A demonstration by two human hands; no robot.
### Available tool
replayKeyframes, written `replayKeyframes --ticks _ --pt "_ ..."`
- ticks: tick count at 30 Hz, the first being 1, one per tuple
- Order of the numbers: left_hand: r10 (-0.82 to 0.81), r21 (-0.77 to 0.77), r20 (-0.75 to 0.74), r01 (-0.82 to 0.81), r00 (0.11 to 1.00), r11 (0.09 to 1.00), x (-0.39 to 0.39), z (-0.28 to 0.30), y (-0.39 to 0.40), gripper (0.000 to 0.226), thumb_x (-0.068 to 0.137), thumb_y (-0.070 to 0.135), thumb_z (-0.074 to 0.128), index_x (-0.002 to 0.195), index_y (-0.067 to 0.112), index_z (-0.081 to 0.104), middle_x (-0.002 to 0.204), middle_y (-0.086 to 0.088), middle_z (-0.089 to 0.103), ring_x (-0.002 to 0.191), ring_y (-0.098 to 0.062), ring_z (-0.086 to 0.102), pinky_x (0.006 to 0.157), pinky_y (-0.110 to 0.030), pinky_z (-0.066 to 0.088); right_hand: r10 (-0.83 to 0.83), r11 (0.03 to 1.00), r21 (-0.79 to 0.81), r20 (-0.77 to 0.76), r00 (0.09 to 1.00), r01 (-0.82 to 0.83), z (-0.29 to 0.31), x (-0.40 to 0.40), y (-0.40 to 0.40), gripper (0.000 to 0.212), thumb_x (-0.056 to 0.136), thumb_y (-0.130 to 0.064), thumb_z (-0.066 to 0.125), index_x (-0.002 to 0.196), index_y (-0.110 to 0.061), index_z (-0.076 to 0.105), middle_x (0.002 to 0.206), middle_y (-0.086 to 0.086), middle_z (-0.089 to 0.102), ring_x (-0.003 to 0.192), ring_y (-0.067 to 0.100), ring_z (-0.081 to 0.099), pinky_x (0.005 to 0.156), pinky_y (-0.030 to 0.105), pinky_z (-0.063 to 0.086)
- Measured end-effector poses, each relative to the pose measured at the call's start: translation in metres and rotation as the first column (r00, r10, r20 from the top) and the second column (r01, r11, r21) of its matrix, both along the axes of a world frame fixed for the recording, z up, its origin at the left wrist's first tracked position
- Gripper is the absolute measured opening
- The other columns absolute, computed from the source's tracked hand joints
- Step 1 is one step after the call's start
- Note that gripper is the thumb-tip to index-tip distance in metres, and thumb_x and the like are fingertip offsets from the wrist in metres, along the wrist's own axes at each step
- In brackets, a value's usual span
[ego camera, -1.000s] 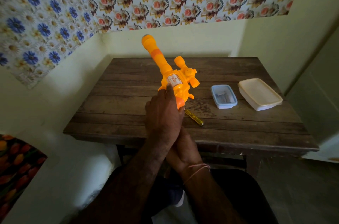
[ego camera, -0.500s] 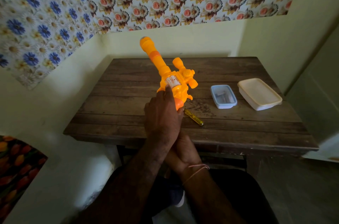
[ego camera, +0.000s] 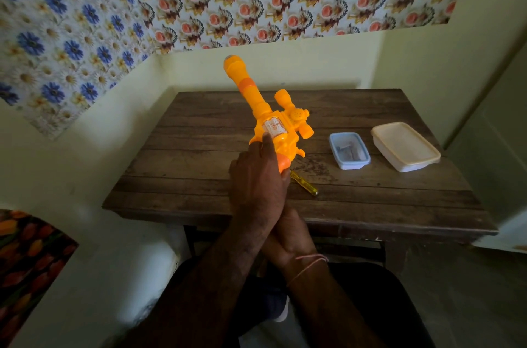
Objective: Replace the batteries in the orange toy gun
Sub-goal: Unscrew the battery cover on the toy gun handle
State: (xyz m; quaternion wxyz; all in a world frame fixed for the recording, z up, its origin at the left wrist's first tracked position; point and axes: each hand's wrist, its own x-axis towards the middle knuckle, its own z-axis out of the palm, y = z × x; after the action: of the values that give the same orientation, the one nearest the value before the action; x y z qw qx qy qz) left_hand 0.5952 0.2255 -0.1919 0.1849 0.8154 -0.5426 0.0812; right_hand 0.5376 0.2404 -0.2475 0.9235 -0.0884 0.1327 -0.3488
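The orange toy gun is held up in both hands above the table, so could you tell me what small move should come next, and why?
Probably lower the orange toy gun onto the wooden table and free the right hand for the yellow screwdriver. Both hands, the left hand on top, are wrapped round the grip, and no battery compartment shows open.

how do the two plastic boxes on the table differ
The blue box is smaller than the white box. The blue box sits nearer the toy gun; the white box lies further right, towards the table edge. Something pale shows in the blue box, while the white box's top is plain cream and opaque. Both are rectangular with rounded corners, resting flat on the wood, apart from each other.
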Motion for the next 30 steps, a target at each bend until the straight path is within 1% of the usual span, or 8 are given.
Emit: replayKeyframes --ticks 9,11,14,17,20,23,25,30 --pt "0.026 -0.010 0.012 -0.026 1.000 1.000 0.006 0.008 -0.005 0.077 0.088 0.046 0.064 0.150 0.012 0.031 0.139 -0.012 0.049 0.121 -0.032 0.051 0.095 -0.044 0.041 -0.055 0.994 -0.097 -0.028 0.998 0.052 -0.008 0.004 -0.001 0.044 0.095 -0.011 0.047 0.137 0.000 0.045 0.136 0.025 0.045 0.121 0.034 0.047 0.107 0.046 0.033" --pt "0.018 -0.012 0.011 -0.018 1.000 1.000 0.006 0.006 -0.004 0.078 0.088 0.045 0.064 0.150 0.012 0.032 0.139 -0.012 0.049 0.121 -0.032 0.051 0.095 -0.044 0.041 -0.054 0.992 -0.117 -0.045 0.998 0.048 -0.012 0.006 -0.004 0.050 0.091 -0.013 0.055 0.138 -0.001 0.043 0.140 0.026 0.042 0.122 0.035 0.046 0.108 0.048 0.031" --pt "0.026 -0.011 -0.006 -0.026 1.000 1.000 0.007 0.005 -0.003 0.077 0.089 0.044 0.064 0.150 0.012 0.031 0.138 -0.013 0.050 0.120 -0.032 0.052 0.095 -0.044 0.040 -0.069 0.991 -0.115 -0.029 0.997 0.065 -0.013 0.008 -0.004 0.076 0.073 -0.019 0.079 0.138 -0.001 0.044 0.144 0.027 0.039 0.130 0.039 0.040 0.115 0.051 0.024" --pt "0.024 -0.009 -0.009 -0.024 1.000 1.000 0.005 0.005 -0.003 0.077 0.089 0.045 0.064 0.150 0.012 0.031 0.137 -0.013 0.050 0.120 -0.031 0.052 0.095 -0.044 0.041 -0.090 0.990 -0.108 -0.025 0.996 0.086 -0.013 0.008 -0.005 0.080 0.066 -0.019 0.084 0.135 -0.002 0.048 0.141 0.027 0.043 0.127 0.039 0.043 0.114 0.051 0.025" --pt "0.012 -0.015 0.007 -0.012 1.000 1.000 0.004 0.004 -0.003 0.076 0.089 0.045 0.063 0.150 0.012 0.031 0.136 -0.013 0.051 0.118 -0.032 0.053 0.094 -0.044 0.042 -0.077 0.993 -0.089 -0.038 0.996 0.073 -0.012 0.007 -0.005 0.068 0.075 -0.017 0.076 0.135 -0.002 0.049 0.138 0.027 0.046 0.121 0.037 0.048 0.110 0.050 0.030" --pt "0.016 -0.008 0.010 -0.015 1.000 1.000 0.005 0.004 -0.003 0.077 0.090 0.046 0.062 0.151 0.012 0.030 0.137 -0.012 0.050 0.119 -0.031 0.052 0.095 -0.044 0.042 -0.082 0.996 -0.049 -0.069 0.994 0.079 -0.011 0.007 -0.004 0.046 0.091 -0.012 0.051 0.135 0.001 0.047 0.136 0.028 0.047 0.119 0.038 0.049 0.108 0.050 0.032" --pt "0.019 -0.010 0.009 -0.019 1.000 1.000 0.006 0.003 -0.002 0.077 0.090 0.046 0.062 0.151 0.012 0.029 0.138 -0.012 0.049 0.120 -0.031 0.051 0.096 -0.043 0.041 -0.087 0.996 -0.039 -0.095 0.992 0.083 -0.010 0.006 -0.004 0.039 0.096 -0.010 0.043 0.133 0.003 0.048 0.132 0.028 0.050 0.114 0.037 0.053 0.103 0.048 0.037" --pt "0.016 -0.022 0.002 -0.016 1.000 1.000 0.004 0.003 0.000 0.077 0.090 0.045 0.062 0.151 0.012 0.030 0.138 -0.012 0.049 0.120 -0.030 0.052 0.096 -0.043 0.041 -0.098 0.994 -0.060 -0.129 0.987 0.091 -0.007 0.005 -0.003 0.036 0.095 -0.010 0.044 0.127 0.003 0.054 0.123 0.026 0.056 0.107 0.035 0.056 0.099 0.047 0.039"
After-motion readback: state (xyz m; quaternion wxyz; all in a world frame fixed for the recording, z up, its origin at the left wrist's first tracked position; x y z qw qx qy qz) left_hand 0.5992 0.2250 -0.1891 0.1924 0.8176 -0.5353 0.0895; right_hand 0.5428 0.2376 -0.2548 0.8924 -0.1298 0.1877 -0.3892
